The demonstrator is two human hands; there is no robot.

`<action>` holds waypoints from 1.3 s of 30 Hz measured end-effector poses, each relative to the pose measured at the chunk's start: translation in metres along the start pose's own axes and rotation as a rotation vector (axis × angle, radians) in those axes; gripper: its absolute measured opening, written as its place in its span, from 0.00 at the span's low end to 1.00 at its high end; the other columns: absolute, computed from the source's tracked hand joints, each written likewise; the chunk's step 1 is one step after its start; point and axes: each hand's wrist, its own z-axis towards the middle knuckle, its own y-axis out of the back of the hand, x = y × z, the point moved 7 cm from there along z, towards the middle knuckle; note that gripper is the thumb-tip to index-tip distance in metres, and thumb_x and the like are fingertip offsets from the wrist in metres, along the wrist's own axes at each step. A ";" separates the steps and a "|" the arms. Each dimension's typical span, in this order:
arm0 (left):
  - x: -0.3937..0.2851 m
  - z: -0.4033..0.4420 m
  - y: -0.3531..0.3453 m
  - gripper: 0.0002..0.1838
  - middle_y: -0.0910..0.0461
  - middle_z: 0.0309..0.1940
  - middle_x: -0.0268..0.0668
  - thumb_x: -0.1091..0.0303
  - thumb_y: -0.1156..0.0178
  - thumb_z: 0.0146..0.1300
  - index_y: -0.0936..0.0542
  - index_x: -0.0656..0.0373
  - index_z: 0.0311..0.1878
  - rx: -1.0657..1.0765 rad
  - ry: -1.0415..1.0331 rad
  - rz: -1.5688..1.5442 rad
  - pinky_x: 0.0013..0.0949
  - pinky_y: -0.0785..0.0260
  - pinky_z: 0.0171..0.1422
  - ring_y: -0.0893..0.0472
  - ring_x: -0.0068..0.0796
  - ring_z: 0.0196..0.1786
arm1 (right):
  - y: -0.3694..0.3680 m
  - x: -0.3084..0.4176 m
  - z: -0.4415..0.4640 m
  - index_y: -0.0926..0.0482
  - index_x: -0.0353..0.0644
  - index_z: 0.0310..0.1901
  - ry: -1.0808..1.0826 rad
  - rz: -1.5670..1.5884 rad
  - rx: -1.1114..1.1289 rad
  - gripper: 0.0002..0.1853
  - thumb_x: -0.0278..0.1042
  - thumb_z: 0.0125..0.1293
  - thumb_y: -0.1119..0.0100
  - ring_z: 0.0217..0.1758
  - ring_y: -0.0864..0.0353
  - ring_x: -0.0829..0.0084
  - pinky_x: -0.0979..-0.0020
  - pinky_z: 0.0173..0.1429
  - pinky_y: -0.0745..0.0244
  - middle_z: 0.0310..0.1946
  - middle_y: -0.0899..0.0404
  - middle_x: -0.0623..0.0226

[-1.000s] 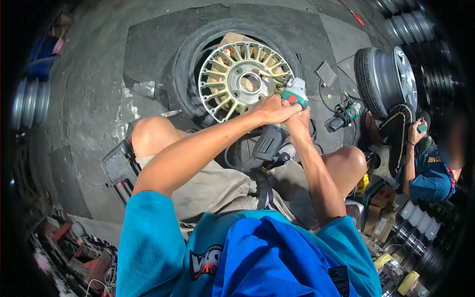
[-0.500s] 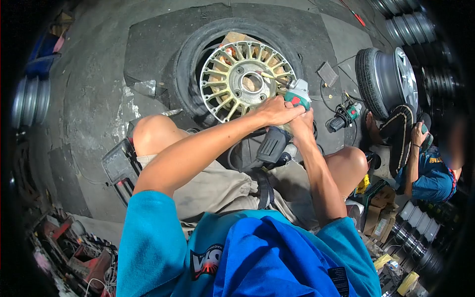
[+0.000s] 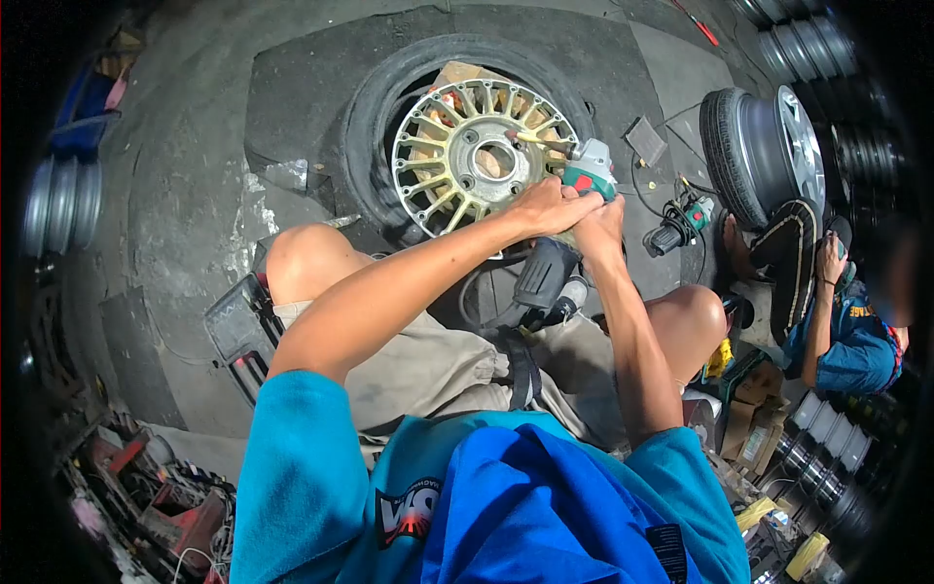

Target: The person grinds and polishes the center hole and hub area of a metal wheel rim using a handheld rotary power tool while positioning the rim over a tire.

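Both my hands are closed around a green and grey power grinder [image 3: 590, 176] with a dark body [image 3: 545, 275]. My left hand [image 3: 550, 208] wraps its near left side. On the right side, my right hand [image 3: 598, 230] grips it just beside the left; their fingers nearly meet. A thin shaft with a pale tip [image 3: 525, 137] points left from the grinder's head, over the hub of a spoked alloy wheel face [image 3: 456, 146]. Whether the tip touches the metal I cannot tell. The wheel face lies tilted inside a black tyre [image 3: 362, 127] on the floor.
Another green grinder [image 3: 681, 226] with its cord lies to the right. Beyond it stands a tyred wheel [image 3: 736, 156], next to a seated co-worker [image 3: 846, 341]. A grey toolbox [image 3: 236, 326] sits by my left knee. Stacked rims [image 3: 808, 49] line the right edge.
The grinder and both hands have shifted slightly up and right. Its pale tip has moved a little upward across the hub. My grip stays closed.
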 end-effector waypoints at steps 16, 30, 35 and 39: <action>-0.013 -0.020 0.009 0.56 0.16 0.53 0.61 0.24 0.41 0.59 0.22 0.83 0.58 0.034 -0.043 -0.030 0.44 0.28 0.66 0.17 0.50 0.61 | 0.008 -0.015 0.010 0.42 0.21 0.71 0.028 -0.156 0.017 0.49 0.46 0.61 0.25 0.62 0.16 0.48 0.57 0.66 0.22 0.58 0.20 0.36; 0.006 -0.013 0.063 0.42 0.18 0.58 0.54 0.34 0.23 0.50 0.13 0.70 0.49 -0.396 -0.237 0.940 0.58 0.37 0.71 0.29 0.54 0.68 | 0.085 0.004 0.006 0.30 0.33 0.61 0.070 0.124 -0.058 0.38 0.40 0.54 0.20 0.43 0.15 0.67 0.63 0.48 0.15 0.48 0.19 0.57; -0.002 0.006 0.044 0.55 0.18 0.62 0.54 0.23 0.26 0.45 0.15 0.71 0.58 -0.245 -0.066 0.981 0.60 0.41 0.74 0.29 0.55 0.71 | 0.100 0.008 -0.003 0.29 0.33 0.60 0.067 0.255 -0.032 0.36 0.40 0.54 0.20 0.41 0.15 0.68 0.63 0.45 0.17 0.47 0.19 0.59; 0.006 0.004 0.038 0.57 0.19 0.66 0.48 0.20 0.27 0.44 0.16 0.64 0.64 -0.161 0.082 0.966 0.58 0.49 0.82 0.31 0.50 0.75 | 0.111 0.011 -0.014 0.32 0.28 0.62 0.021 0.285 -0.062 0.43 0.39 0.50 0.18 0.48 0.14 0.63 0.62 0.51 0.16 0.51 0.18 0.51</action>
